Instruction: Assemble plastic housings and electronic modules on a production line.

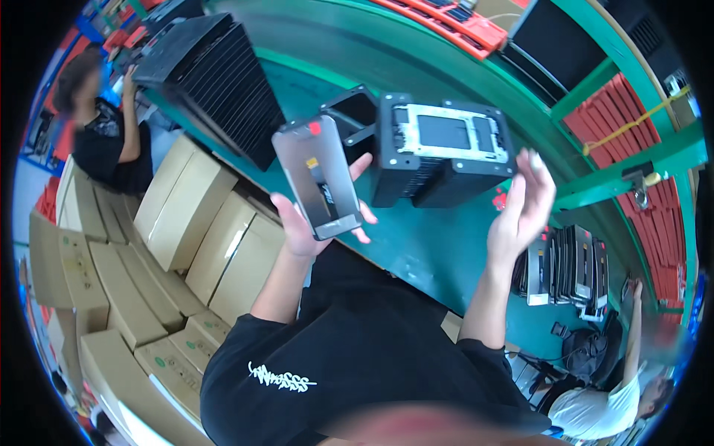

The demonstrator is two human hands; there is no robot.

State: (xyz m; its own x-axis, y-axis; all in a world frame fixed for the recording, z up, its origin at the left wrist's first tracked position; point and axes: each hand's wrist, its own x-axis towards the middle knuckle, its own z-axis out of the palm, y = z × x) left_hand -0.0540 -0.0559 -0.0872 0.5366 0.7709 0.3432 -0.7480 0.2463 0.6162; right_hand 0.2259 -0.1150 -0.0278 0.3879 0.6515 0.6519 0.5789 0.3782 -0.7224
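Observation:
My left hand (300,236) grips a phone screen panel (320,178) by its long edges, the thumb on one side and the fingertips showing past the other. The panel is tilted, with a grey face, a red sticker near its top and a flex cable lower down. My right hand (529,199) is raised with curved fingers and the thumb apart, holding nothing that I can see. Beside it stands a stack of black trays (454,171), a silver-white phone frame (450,132) lying on top. Behind the panel, a black open-frame tray (355,111) leans near the stack.
On the green table (424,245), several phone screens (569,264) stand in rows at right. A tall stack of black trays (223,89) rises at back left. Cardboard boxes (186,201) crowd the left. A green rail (625,175) crosses at right. People sit at left (108,141) and lower right (599,409).

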